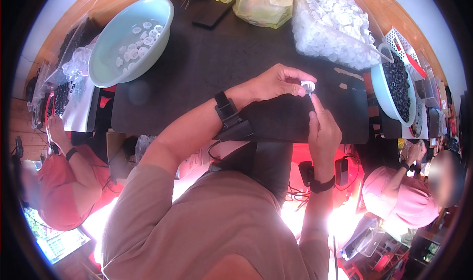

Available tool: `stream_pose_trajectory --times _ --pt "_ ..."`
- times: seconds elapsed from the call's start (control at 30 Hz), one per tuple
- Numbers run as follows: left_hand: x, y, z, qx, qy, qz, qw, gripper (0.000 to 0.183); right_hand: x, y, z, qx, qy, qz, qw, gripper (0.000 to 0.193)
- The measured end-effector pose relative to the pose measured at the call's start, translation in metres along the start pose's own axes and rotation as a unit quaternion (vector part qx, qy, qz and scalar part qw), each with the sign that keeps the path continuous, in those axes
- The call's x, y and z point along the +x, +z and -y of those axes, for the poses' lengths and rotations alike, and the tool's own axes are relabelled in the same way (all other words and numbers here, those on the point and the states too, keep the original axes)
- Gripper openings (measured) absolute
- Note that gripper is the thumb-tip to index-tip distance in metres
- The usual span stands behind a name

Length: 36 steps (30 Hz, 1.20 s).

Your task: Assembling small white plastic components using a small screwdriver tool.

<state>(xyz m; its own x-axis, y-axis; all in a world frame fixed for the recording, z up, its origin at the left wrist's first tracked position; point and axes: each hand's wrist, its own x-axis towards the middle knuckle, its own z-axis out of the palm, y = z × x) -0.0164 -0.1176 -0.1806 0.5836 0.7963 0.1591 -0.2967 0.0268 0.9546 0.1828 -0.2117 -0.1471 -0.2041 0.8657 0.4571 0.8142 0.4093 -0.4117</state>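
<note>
Pinching white cap (308,86) w/ left hand (276,83) fingers, right hand (322,127) fingertips pressed together just below, over black mat (207,68).

— What color is the bench (207,68)?
— Black on top, with a brown edge.
— And the big bowl (129,38)?
— Light green, with little white caps (140,36) inside.
— The other bowl (391,90)?
— Light blue, full of black rings (398,83).
— The tiny cap (308,87) in the fingers (295,80)?
— White. The bag (261,1) is yellow.
</note>
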Motion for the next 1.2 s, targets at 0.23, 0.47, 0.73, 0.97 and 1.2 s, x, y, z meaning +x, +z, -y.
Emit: stream_pose_trajectory --times 0.23,0.47,0.73,0.97,1.2 --pt "-0.0001 0.002 0.0022 0.021 -0.018 0.005 1.0 0.039 0.0004 0.0064 -0.0015 -0.017 -0.027 0.003 0.999 0.039" --pt "0.0008 0.0012 0.0025 0.021 -0.007 -0.008 1.0 0.04 0.0036 -0.0021 -0.0015 0.026 -0.013 -0.003 1.0 0.038" --pt "0.001 0.0005 0.0037 0.023 -0.011 -0.016 1.0 0.041 0.0002 0.0048 -0.0005 0.036 -0.004 -0.001 0.999 0.037" --pt "0.0009 0.0021 0.0031 0.046 -0.01 -0.026 0.999 0.04 0.0025 0.0037 0.0007 0.022 -0.007 0.008 1.0 0.038" --pt "0.0004 0.0019 0.006 0.068 -0.006 -0.039 0.997 0.04 0.0065 -0.0014 -0.0006 0.0 -0.011 0.04 0.999 0.037"
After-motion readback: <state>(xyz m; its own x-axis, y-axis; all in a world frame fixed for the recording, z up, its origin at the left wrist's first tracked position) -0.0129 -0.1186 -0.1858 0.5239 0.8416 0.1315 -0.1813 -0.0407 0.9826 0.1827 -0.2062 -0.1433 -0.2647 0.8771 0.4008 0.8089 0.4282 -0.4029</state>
